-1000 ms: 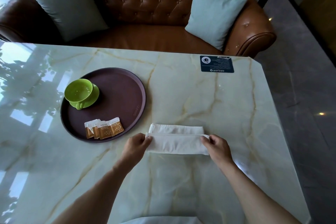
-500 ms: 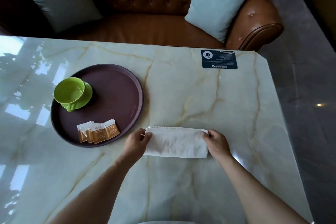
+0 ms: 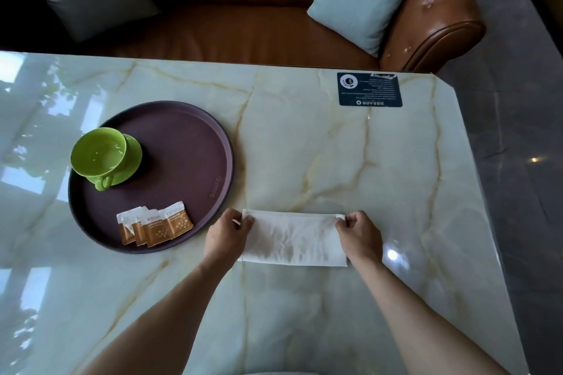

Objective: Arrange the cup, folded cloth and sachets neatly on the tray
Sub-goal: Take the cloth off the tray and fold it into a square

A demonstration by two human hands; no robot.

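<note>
Cloth (image 3: pixel 294 237) is lying flat on the surface, long axis left to right, and is pinched at its far corners by the left hand (image 3: pixel 227 233) and right hand (image 3: pixel 361 233). Tray (image 3: pixel 195 119) is placed just beside the left hand, so the move is judged leftward.

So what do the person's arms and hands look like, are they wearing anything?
Both arms are bare from the bottom of the picture up to the wrist, with no sleeves showing. The left hand and right hand wear no gloves, and no watch, bracelet or ring can be seen. The fingers are curled, so their tips are mostly hidden.
</note>
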